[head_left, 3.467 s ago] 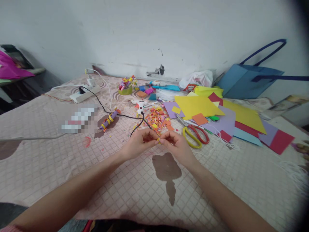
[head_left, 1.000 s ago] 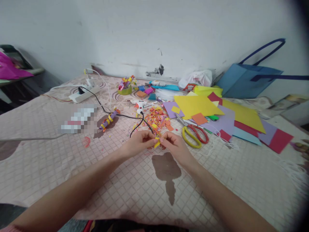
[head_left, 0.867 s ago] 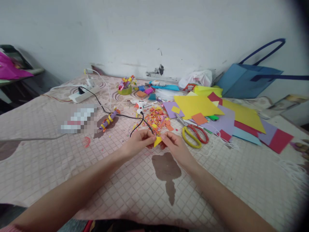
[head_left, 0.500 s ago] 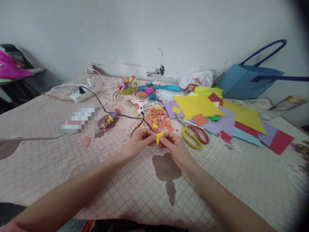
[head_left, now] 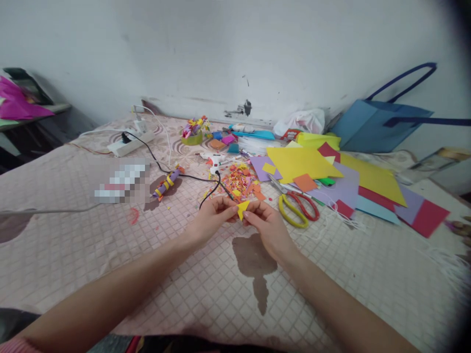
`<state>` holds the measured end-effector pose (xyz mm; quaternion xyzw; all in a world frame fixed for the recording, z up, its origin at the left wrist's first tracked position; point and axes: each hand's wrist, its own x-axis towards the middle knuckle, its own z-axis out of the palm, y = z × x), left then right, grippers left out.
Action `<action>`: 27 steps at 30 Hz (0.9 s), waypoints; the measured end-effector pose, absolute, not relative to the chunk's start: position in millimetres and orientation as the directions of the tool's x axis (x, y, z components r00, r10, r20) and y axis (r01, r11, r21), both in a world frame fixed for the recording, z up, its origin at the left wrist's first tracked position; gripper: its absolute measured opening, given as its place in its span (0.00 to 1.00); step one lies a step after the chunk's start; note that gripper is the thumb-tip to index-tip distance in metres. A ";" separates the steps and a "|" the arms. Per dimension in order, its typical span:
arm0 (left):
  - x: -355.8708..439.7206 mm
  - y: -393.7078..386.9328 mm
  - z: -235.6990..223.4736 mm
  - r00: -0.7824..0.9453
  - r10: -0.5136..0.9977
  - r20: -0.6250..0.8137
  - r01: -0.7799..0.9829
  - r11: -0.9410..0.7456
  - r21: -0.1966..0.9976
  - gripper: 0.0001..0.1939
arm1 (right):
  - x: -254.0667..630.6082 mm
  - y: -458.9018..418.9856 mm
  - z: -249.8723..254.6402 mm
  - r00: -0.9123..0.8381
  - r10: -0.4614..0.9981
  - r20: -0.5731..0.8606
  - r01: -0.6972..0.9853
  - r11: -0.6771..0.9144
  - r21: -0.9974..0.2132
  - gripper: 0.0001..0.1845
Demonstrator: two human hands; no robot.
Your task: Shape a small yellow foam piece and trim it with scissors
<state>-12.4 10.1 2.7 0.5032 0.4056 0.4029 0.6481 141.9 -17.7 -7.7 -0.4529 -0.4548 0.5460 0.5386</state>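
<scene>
A small yellow paper piece (head_left: 242,209), triangular where it shows, is pinched between my two hands above the table. My left hand (head_left: 215,215) grips its left side with thumb and fingers. On its right side, the thumb and fingers of my right hand (head_left: 268,225) press together. Fingertips cover part of the piece. Just behind the hands lies a heap of colourful paper scraps (head_left: 239,182). Scissors (head_left: 298,208) with one yellow and one red handle rest to the right of my right hand.
Coloured paper sheets (head_left: 294,164) spread over the right side, before a blue bag (head_left: 379,122). A white glue gun (head_left: 215,164) with a black cord lies behind the scraps. Leftward are a purple-and-yellow roll (head_left: 167,184) and a power strip (head_left: 130,144).
Both hands keep their pinch on the yellow paper piece, which looks slightly turned. The view has shifted very little; everything else lies as before.
</scene>
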 end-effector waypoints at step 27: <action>-13.6 12.0 2.7 0.451 0.866 -0.217 -0.318 0.383 0.867 0.11 | 141.4 -16.6 -13.4 0.047 0.990 0.134 -0.128 0.138 -0.982 0.06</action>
